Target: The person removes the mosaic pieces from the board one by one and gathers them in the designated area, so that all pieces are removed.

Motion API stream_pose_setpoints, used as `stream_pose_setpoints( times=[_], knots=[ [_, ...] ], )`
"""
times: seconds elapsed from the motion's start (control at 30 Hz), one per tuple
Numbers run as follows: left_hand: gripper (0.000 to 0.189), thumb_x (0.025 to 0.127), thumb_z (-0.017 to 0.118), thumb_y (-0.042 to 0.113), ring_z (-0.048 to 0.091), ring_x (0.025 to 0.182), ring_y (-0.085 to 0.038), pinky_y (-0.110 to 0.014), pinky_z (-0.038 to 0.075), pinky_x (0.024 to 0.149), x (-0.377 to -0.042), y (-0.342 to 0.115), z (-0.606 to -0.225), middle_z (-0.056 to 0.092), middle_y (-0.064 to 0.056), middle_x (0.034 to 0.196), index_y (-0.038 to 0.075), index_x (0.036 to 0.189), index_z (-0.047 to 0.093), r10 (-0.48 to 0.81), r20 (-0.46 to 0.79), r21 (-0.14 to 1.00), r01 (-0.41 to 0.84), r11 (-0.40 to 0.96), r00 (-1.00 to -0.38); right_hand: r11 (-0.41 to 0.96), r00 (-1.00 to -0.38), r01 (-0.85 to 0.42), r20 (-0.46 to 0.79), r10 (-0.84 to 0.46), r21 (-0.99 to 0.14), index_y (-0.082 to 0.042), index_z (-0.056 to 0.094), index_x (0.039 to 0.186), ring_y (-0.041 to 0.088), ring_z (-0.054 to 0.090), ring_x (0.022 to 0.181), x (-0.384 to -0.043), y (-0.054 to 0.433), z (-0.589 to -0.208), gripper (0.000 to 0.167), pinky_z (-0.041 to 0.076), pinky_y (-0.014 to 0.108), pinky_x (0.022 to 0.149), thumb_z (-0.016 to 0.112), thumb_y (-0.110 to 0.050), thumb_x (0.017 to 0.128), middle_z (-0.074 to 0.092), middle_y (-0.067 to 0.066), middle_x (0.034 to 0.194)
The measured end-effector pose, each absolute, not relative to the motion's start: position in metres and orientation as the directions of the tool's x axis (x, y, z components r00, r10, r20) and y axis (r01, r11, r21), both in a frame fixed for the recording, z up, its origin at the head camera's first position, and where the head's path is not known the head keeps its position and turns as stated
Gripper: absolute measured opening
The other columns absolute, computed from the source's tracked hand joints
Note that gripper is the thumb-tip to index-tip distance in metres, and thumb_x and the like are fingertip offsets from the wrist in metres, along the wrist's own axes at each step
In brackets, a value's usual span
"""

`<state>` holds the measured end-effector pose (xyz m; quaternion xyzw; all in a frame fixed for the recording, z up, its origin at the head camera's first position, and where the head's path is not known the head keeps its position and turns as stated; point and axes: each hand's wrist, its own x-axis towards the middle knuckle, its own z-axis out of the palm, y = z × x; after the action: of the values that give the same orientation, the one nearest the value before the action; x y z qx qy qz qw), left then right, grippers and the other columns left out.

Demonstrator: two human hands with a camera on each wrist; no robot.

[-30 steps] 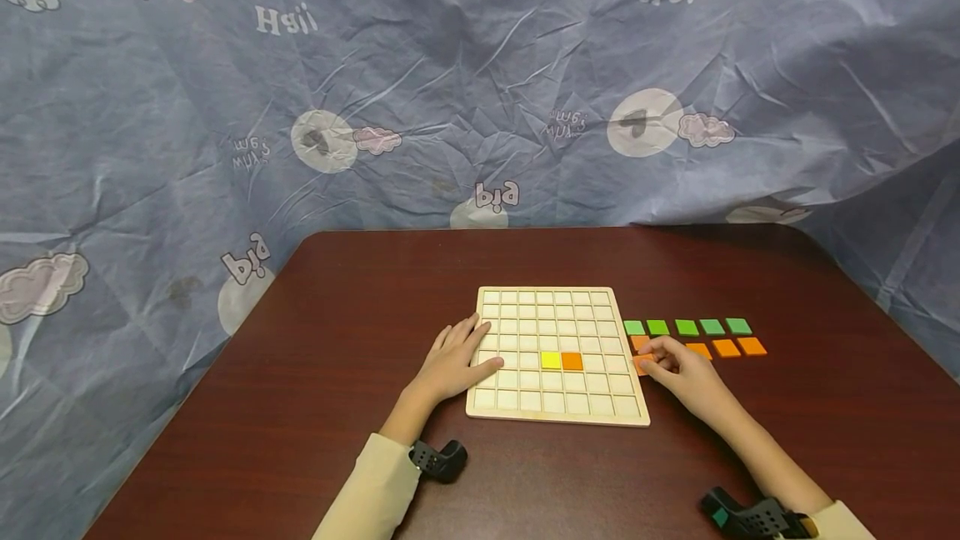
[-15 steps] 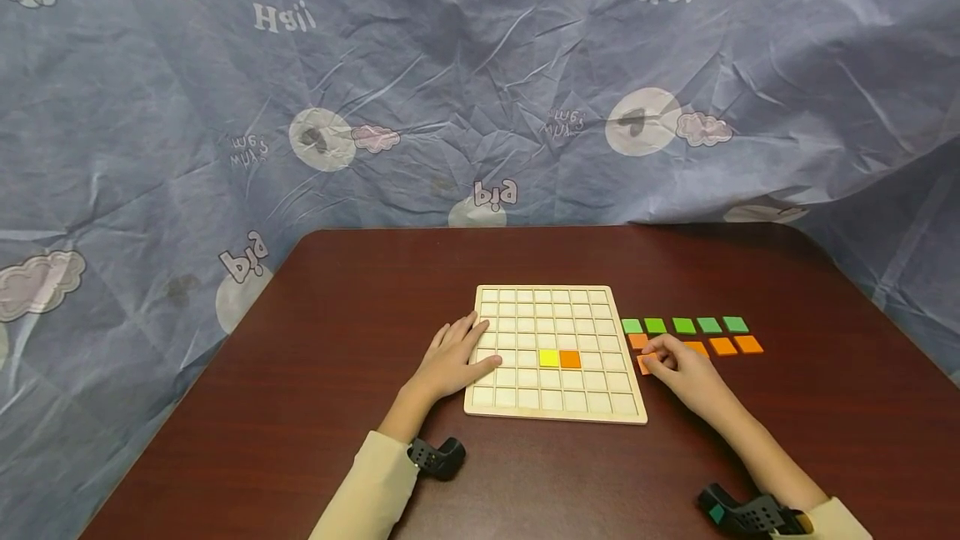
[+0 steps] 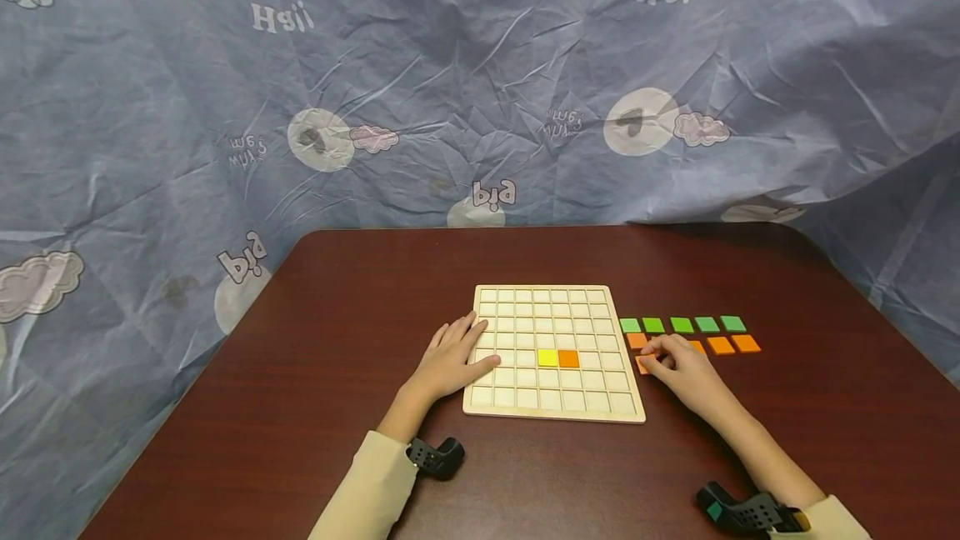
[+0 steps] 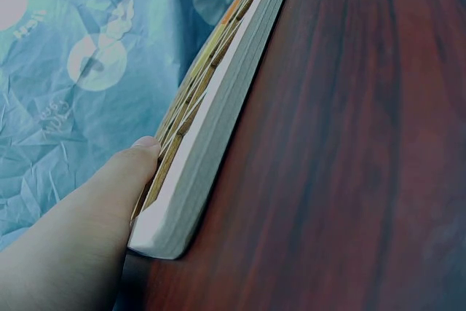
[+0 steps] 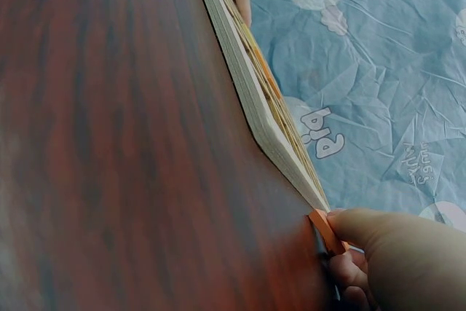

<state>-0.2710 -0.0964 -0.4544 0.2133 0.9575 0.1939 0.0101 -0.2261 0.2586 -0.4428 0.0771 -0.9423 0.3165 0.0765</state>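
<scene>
A pale wooden grid board lies flat on the table. One yellow tile and one darker orange tile fill neighbouring squares on it. My left hand rests across the board's left edge, fingers spread and thumb extended; in the left wrist view its thumb lies along the rim. Just off the right edge, my right hand pinches a light orange tile between thumb and fingers. That tile sits low, by the board's corner in the right wrist view, partly covered by the fingertips.
Right of the board runs a row of green tiles, several in all. In front of it lie more orange tiles, some hidden behind my right hand. A patterned blue cloth hangs behind the dark red-brown table.
The pinched orange tile has shifted slightly away from the board's right edge, leaving a thin gap. My left hand stays in place; the head view has drifted a little.
</scene>
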Motion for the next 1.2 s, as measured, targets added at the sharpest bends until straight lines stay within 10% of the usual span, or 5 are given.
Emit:
stream_pose_setpoints(
  times=[1.2],
  knots=[
    [0.072,0.087,0.037,0.063,0.017,0.140,-0.024,-0.046,0.008,0.114,-0.2701,-0.0961,-0.4539,0.016,-0.003,0.153,0.023,0.145,0.024,0.414,0.062,0.386,0.404,0.829,-0.908,0.786,-0.944,-0.243,0.326,-0.055,-0.568,-0.008,0.061,0.090,0.004,0.036,0.061,-0.2255,0.2550,-0.4398,0.012,0.032,0.020,0.052,0.061,-0.019,0.087,0.049,0.003,0.081]
  ],
)
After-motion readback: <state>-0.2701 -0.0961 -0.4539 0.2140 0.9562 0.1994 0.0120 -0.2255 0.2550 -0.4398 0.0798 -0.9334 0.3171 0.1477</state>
